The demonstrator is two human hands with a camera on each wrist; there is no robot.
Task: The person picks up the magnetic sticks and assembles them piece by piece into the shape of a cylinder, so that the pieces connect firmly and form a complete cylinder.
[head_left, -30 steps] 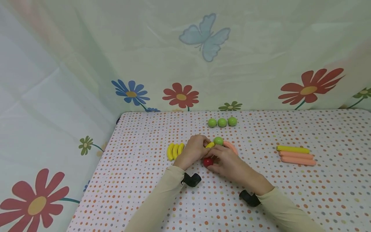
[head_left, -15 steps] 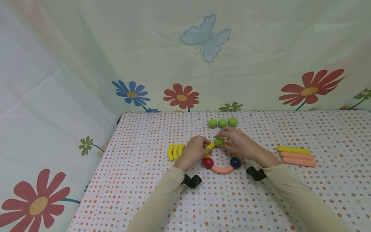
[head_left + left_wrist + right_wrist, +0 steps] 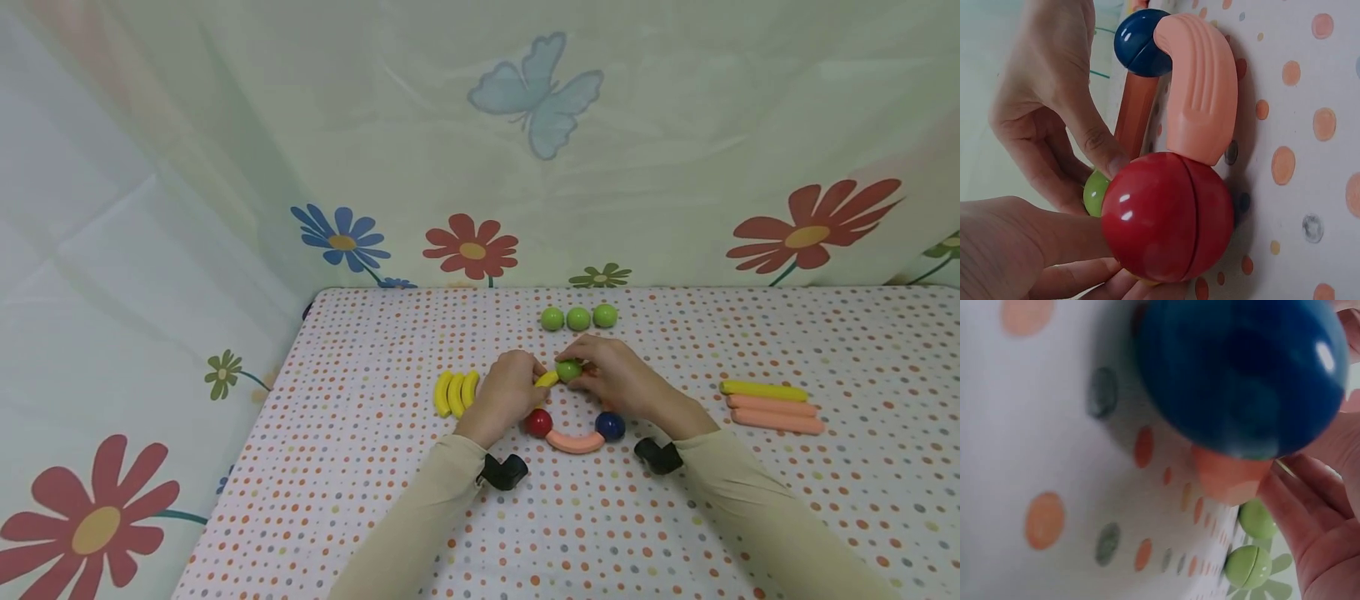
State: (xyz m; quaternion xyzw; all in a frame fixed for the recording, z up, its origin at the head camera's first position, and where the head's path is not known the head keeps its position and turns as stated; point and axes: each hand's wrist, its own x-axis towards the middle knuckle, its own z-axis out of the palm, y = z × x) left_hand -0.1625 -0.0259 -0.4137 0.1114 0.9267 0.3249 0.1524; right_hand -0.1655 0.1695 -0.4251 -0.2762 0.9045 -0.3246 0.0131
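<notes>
Well, right hand (image 3: pixel 622 379) round green ball (image 3: pixel 567 372)

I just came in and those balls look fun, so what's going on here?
Someone's right hand pinches a green ball at the end of a yellow curve, which their left hand holds. Nearer the person, a pink curve lies between the red ball and the blue ball, touching both. Three other green balls sit in a row farther back, other yellow curves lie off to the left, and three sticks lie on the right.
</notes>
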